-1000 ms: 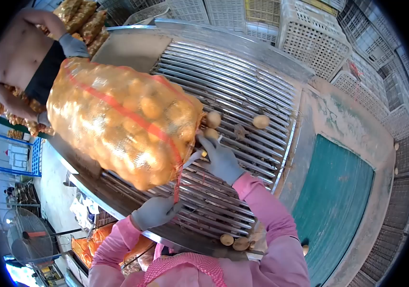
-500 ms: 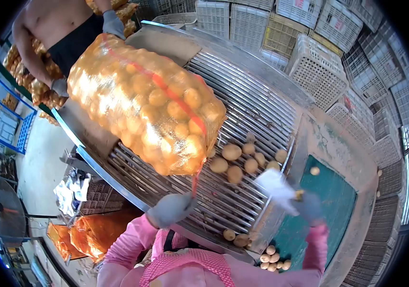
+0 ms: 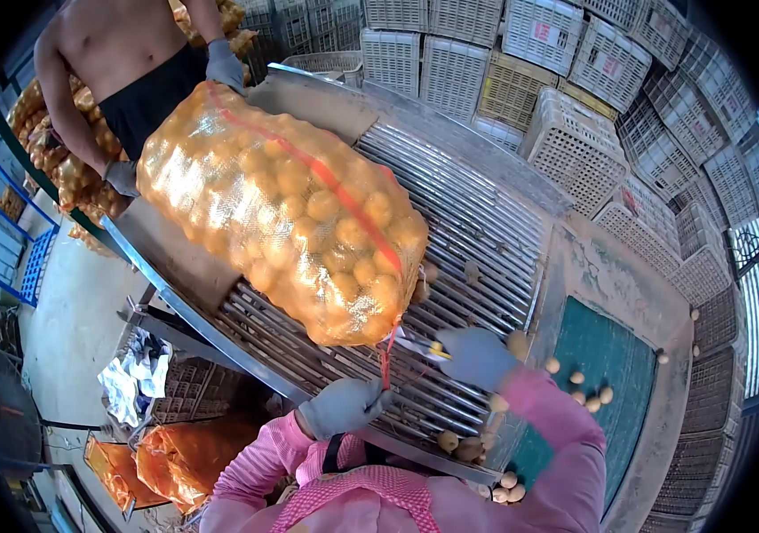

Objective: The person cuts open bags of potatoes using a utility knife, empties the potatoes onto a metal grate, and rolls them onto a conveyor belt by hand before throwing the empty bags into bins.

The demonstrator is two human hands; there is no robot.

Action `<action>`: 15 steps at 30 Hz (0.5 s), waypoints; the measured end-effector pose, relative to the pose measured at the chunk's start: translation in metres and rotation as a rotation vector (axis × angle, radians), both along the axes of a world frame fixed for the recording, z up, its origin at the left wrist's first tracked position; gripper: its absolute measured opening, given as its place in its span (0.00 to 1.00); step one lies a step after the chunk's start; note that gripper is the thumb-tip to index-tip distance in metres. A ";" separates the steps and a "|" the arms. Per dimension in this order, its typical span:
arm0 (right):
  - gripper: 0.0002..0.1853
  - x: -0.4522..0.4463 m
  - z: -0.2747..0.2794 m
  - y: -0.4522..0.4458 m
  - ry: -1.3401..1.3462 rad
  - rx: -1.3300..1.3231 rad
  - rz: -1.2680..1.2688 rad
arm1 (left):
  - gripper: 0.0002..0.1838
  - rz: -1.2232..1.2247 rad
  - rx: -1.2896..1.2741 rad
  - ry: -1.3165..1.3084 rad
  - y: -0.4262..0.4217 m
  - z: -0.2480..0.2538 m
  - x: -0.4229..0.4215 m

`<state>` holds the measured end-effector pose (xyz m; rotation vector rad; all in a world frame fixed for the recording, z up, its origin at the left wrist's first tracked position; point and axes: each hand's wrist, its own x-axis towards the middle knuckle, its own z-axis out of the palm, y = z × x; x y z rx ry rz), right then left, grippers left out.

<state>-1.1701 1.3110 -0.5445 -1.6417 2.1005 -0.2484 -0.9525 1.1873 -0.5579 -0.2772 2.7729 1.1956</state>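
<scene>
A large orange mesh sack (image 3: pixel 282 222) full of round potatoes lies on the metal roller rack (image 3: pixel 477 231). My left hand (image 3: pixel 341 409), gloved in grey, is closed on the red cord (image 3: pixel 386 360) hanging from the sack's near end. Just right of that cord, my gloved right hand (image 3: pixel 475 357) is closed around a knife with a yellow part (image 3: pixel 438 350); its blade points at the sack's end by the cord. Some potatoes (image 3: pixel 430 272) show beside the sack's mouth, partly hidden behind it.
Across the rack, a person (image 3: pixel 126 53) in grey gloves has hands at the sack's far end. A green belt (image 3: pixel 606 355) with loose potatoes lies right. Stacked crates (image 3: pixel 575 147) stand behind. Orange sacks (image 3: pixel 188 457) and a basket (image 3: pixel 193 391) are at lower left.
My right hand has come back left from over the green belt, bringing the knife to the cord. Potatoes have rolled off the rack onto the belt. My left hand still holds the cord.
</scene>
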 end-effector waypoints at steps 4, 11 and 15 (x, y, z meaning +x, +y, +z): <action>0.14 0.024 -0.027 -0.032 0.007 -0.136 0.031 | 0.13 0.024 0.028 0.088 -0.004 -0.010 0.001; 0.20 -0.015 -0.077 0.061 0.317 0.455 -0.003 | 0.13 0.028 0.140 0.110 -0.038 -0.003 0.028; 0.16 -0.013 -0.030 0.099 -0.137 -0.206 -0.518 | 0.13 0.104 -0.021 0.084 -0.022 0.000 0.037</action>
